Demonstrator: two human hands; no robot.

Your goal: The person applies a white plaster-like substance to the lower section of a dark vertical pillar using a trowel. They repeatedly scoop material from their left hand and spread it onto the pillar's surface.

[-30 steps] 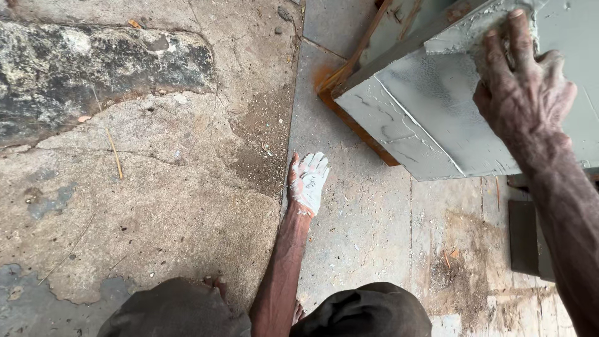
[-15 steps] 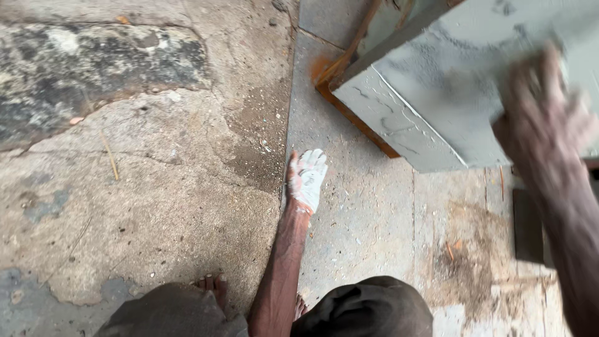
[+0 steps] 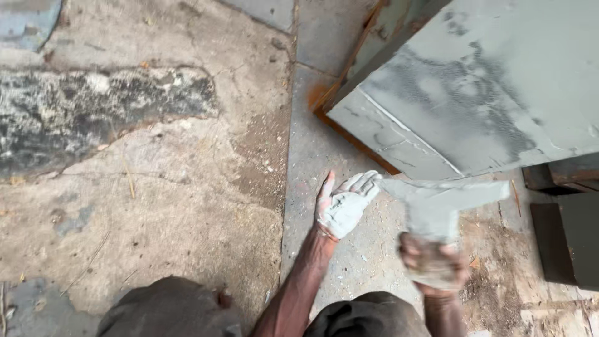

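Concrete floor; scraper in right hand.

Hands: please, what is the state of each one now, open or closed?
Left hand: open, palm up, coated in pale putty, holding nothing.
Right hand: fingers closed on a grey putty-covered scraper.

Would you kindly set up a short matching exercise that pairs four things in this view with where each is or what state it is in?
Things:
1. left hand
2. right hand
3. grey metal panel
4. dark block

States or places:
A. at the right edge, on the ground
B. open, palm up, coated in pale grey paste
C. slanting across the upper right, smeared with grey filler
D. closed around a paste-covered scraper

Pairs: 1-B, 2-D, 3-C, 4-A
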